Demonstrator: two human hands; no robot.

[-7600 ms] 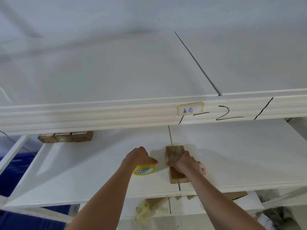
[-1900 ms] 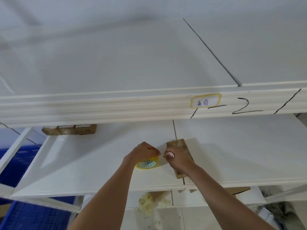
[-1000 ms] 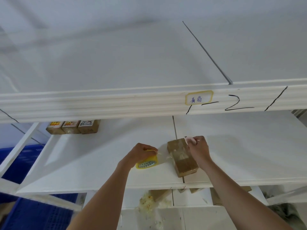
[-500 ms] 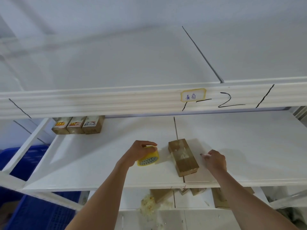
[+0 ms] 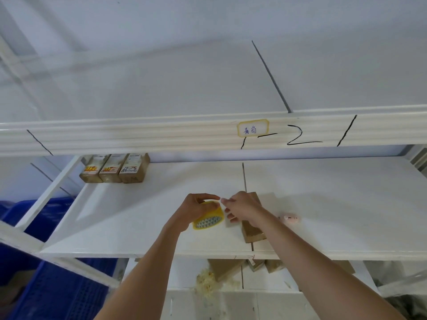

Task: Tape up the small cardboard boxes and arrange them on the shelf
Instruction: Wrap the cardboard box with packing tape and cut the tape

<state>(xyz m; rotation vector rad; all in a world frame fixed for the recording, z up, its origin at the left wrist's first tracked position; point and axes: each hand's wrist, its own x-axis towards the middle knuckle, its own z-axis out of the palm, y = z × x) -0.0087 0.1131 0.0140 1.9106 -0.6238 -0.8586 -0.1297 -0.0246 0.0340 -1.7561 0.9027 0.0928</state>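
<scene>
A yellow tape roll (image 5: pixel 209 217) is being gripped by the left hand (image 5: pixel 196 210); its free end is being pinched by the right hand (image 5: pixel 242 207). The cardboard box (image 5: pixel 251 230) is lying on the shelf (image 5: pixel 138 218), just right of the roll.

Bright, even, diffuse light with a cool bluish cast; no glare. A soft shadow lies under the upper shelf beam (image 5: pixel 161 137). Straight lines bow toward the edges from the wide lens, and fine detail is slightly soft throughout.
</scene>
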